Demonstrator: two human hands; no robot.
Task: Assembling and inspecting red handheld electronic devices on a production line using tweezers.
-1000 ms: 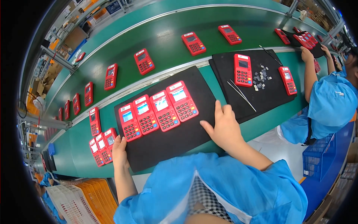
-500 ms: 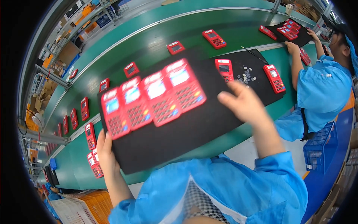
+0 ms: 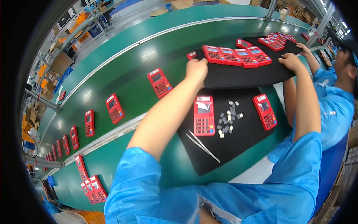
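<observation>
A black mat point(image 3: 242, 77) is lifted over the far side of the bench, tilted. Along its far edge lie several red keypad payment terminals point(image 3: 246, 59). My left hand point(image 3: 196, 71) is closed on the mat's left edge, and my right hand point(image 3: 292, 62) grips its right edge. Below it, a second black mat point(image 3: 238, 149) rests on the bench. It bears a red terminal point(image 3: 204, 116), small white and grey pieces point(image 3: 229, 118), another red terminal point(image 3: 265, 112) and metal tweezers point(image 3: 203, 146).
A green conveyor belt point(image 3: 140, 56) runs behind the bench, with red terminals point(image 3: 114, 108) spaced along it. More terminals point(image 3: 94, 189) lie at the left. On the right, a co-worker point(image 3: 335, 89) in blue holds another black mat point(image 3: 254, 40) with red terminals.
The loaded mat has moved away from my body, to the right and over the belt's side. My right hand, free before, now grips its right edge. The lower mat's tweezers have come into view.
</observation>
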